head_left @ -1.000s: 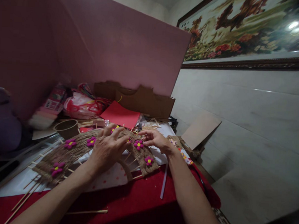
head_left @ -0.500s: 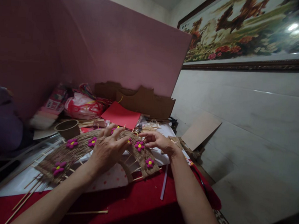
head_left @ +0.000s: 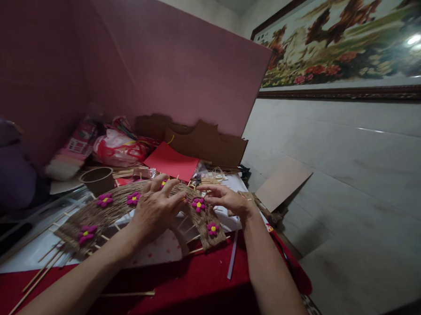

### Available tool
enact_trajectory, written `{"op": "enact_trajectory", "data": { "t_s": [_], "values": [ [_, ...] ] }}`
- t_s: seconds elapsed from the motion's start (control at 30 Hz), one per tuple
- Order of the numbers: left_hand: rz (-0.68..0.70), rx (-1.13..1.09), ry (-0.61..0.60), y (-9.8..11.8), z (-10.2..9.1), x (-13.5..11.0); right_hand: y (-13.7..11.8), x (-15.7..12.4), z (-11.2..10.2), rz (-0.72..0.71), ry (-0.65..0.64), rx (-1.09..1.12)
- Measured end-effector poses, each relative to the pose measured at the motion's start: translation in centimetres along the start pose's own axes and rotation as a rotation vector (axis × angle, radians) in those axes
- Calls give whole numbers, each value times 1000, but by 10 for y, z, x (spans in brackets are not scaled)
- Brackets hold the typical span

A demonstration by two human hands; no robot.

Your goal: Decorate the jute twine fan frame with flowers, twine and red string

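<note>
Left hand (head_left: 156, 211) over twine arch (head_left: 119, 196), fingers spread. Right hand (head_left: 229, 200) just beside purple flower (head_left: 198, 205), arch's right side; can't tell if fingertips pinch anything.

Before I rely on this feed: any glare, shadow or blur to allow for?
Head view: white glare near the right end of the brown-framed horse picture; head view: dim light, shadow over the lower part of the red cloth; head view: no strong blur on the purple, yellow-centred flowers of the brown, arched, rope-textured panel.
</note>
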State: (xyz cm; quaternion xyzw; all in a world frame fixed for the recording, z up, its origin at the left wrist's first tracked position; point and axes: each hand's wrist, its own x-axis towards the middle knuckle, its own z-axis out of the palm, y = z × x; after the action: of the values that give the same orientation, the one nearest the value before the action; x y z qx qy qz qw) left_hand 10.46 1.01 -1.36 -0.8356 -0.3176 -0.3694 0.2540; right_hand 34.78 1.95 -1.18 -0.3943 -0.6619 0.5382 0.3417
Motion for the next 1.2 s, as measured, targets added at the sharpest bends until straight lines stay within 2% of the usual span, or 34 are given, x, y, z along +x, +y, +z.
{"op": "enact_trajectory", "data": {
  "t_s": [0.17, 0.4, 0.57, 0.6, 0.67, 0.77, 0.83, 0.93, 1.03, 1.2],
  "values": [
    [8, -16, -11, 3, -1, 0, 5, 5, 2, 50, 27, 70],
    [0, -23, -23, 2, -2, -2, 2, 0, 1, -1, 102, 9],
    [52, -103, -38, 16, -5, -2, 3, 3, 9, -41, 123, 0],
    [67, -126, -45, 20, -6, -3, 2, 5, 9, -52, 135, -39],
    [85, -156, -77, 26, -6, -4, 1, 7, 7, -28, 252, -262],
    [85, -151, -131, 30, -2, -6, -1, 10, -4, 105, 512, -674],
    [81, -130, -151, 31, 2, -9, -2, 10, -12, 199, 585, -823],
    [70, -103, -157, 31, 7, -12, -1, 12, -15, 333, 600, -975],
    [68, -85, -157, 33, 9, -14, 2, 16, -4, 445, 600, -1110],
    [77, -102, -166, 35, 8, -14, 5, 28, 6, 544, 494, -1199]
  ]
}}
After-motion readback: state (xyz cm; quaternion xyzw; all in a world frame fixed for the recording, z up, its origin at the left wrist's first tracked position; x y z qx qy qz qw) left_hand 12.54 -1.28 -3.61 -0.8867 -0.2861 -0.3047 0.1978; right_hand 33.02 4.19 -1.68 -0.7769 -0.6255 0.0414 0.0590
